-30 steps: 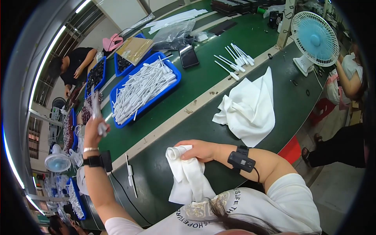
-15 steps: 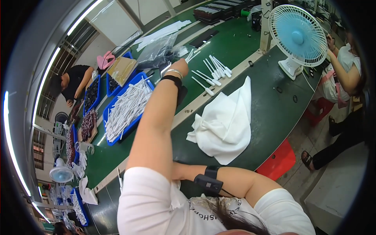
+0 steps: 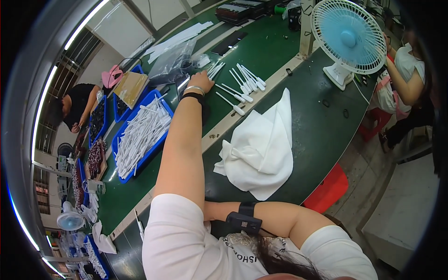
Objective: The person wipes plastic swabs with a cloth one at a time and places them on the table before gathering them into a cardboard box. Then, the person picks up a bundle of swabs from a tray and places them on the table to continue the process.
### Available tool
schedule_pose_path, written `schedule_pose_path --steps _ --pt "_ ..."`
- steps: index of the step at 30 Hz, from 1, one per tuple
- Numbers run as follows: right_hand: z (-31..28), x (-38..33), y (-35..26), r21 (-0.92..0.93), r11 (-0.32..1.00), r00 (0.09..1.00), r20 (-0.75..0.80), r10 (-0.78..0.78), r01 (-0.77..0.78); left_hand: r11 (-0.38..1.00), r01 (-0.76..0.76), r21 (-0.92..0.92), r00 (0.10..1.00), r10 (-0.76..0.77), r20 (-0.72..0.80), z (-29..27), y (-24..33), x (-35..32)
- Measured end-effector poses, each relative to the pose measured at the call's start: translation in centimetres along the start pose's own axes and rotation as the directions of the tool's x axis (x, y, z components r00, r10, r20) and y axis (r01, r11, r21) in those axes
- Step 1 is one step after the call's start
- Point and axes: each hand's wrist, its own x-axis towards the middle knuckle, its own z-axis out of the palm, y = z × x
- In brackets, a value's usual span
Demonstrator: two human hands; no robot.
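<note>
My left hand [image 3: 201,80] reaches far across the green table, a black band and a bangle on its wrist. Its curled fingers rest on the left end of a row of white sticks [image 3: 239,86] laid side by side; whether they grip one is unclear. My right forearm, with a black wrist device [image 3: 242,220], lies close to my body. Its hand is hidden under my left arm. A crumpled white cloth [image 3: 261,149] lies on the dark table edge between the two arms.
A blue tray [image 3: 151,154] full of white sticks sits left of my arm, with more blue trays behind it. A blue table fan [image 3: 347,37] stands far right, beside a seated person [image 3: 406,79]. Another person [image 3: 74,107] works at far left. A red stool [image 3: 329,191] stands below the table.
My left arm swung from raised at the left, holding a white stick, out across the table to the row of sticks. My right hand, which held a white cloth, went out of sight.
</note>
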Motion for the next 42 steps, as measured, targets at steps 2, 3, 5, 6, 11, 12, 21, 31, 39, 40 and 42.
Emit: schedule_pose_path --steps 2,3,5,6,11,12,21,31,39,40,42 --pt "-0.4 2.2 5.2 -0.028 1.0 1.0 -0.03 -0.006 0.005 1.0 -0.011 -0.003 1.0 0.011 -0.016 0.2 0.9 -0.3" --pt "-0.8 3.8 8.8 -0.051 0.999 0.999 -0.053 -0.014 0.012 1.0 -0.016 -0.006 1.0 0.016 -0.019 0.1 1.4 -0.2" --pt "-0.3 4.0 8.4 -0.07 0.997 0.998 -0.056 -0.016 0.012 0.999 -0.017 -0.037 0.999 0.016 -0.047 0.4 1.0 -0.7" --pt "-0.2 4.0 8.2 -0.038 0.999 0.998 -0.054 -0.013 0.011 0.999 -0.019 -0.05 0.998 0.016 -0.061 0.4 0.7 -0.8" --pt "0.2 2.2 3.6 0.041 0.999 1.0 -0.028 0.005 -0.003 0.999 -0.04 -0.037 0.998 0.038 -0.047 -0.2 0.4 -0.9" --pt "0.2 1.9 2.9 0.044 0.999 1.0 -0.019 0.009 -0.009 0.999 -0.013 -0.031 1.0 0.012 -0.012 -0.5 0.7 -0.9" --pt "-0.4 1.5 3.1 0.084 0.989 0.992 -0.016 0.127 -0.125 0.988 0.131 -0.078 0.99 -0.128 0.054 -0.1 2.6 0.0" --pt "0.2 3.2 5.3 0.003 0.996 0.994 -0.059 -0.094 0.094 0.758 0.318 -0.57 0.925 -0.116 0.362 -2.7 0.6 1.5" --pt "3.4 3.8 9.3 -0.573 0.82 0.956 -0.244 -0.16 -0.009 0.076 0.388 -0.919 0.908 -0.203 0.366 -1.8 3.5 1.7" --pt "4.0 3.9 9.4 -0.794 0.596 0.913 -0.324 -0.248 -0.12 0.437 0.396 -0.808 0.918 -0.171 0.357 -1.9 3.3 1.8" --pt "1.9 3.6 8.2 -0.622 0.782 0.945 -0.231 -0.231 0.04 0.932 0.219 -0.288 0.923 -0.102 0.372 -1.9 2.7 2.1"
